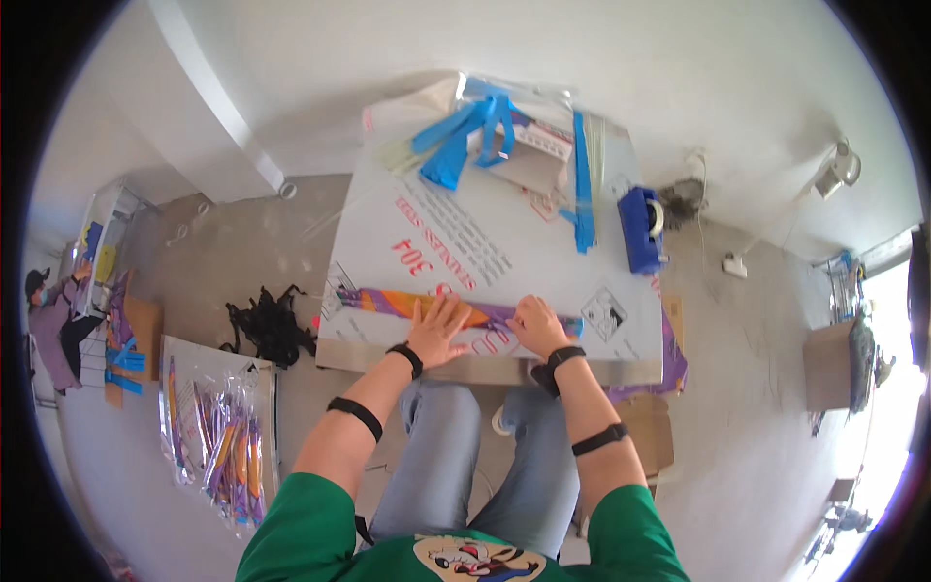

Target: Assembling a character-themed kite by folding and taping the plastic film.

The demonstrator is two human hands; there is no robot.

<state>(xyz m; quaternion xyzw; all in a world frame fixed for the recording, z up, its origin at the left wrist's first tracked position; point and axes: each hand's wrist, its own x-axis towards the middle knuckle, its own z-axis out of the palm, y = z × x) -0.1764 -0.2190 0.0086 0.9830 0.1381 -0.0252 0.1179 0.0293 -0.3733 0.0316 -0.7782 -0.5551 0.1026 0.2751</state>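
A long, narrow folded bundle in purple and orange [383, 303] lies across the near part of the table. Spread flat over its middle, my left hand [436, 332] presses it with fingers apart. A little to the right, my right hand [536, 328] is closed on the bundle, its fingers curled inward. The bundle's right end, with a bit of blue, shows past that hand. Beneath is the table [388, 262], covered with white printed film. Part of the bundle under both hands is hidden.
Blue strips [456, 145], clear plastic and a white box [524, 160] lie at the table's far side. A blue tape dispenser [640, 233] stands at the right edge. Lower left, wrapped purple-orange bundles [228, 446] rest on a low surface; a person [58, 320] sits far left.
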